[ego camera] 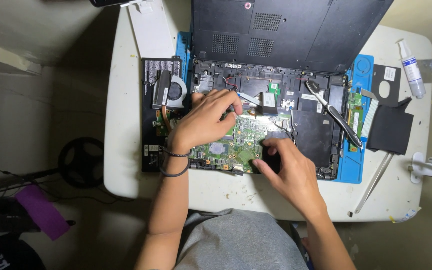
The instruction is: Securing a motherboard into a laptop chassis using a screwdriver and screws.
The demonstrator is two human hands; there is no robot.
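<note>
Green circuit board (233, 145) lay inside the opened black laptop (276, 95), on the near left part of its base, and both hands were on it. The left hand (203, 122) rested on the far left part of the board with its fingers curled down, the tips pressing at a spot near the middle of the laptop (I cannot tell if they pinched anything small). The right hand (288, 167) touched the near right corner of the board, with the thumb and first finger bent around the board's edge, gripping it. Two dark bands (176, 162) sat on the left wrist. A fan with a copper pipe (168, 92) lay just left of the board. A black and white brush (333, 114) rested on the right side of the laptop base. A blue mat (361, 70) lay under the laptop on a white table (126, 125). A small spray bottle (410, 67) lay at the far right, and white tweezers (373, 182) lay near the right edge.
</note>
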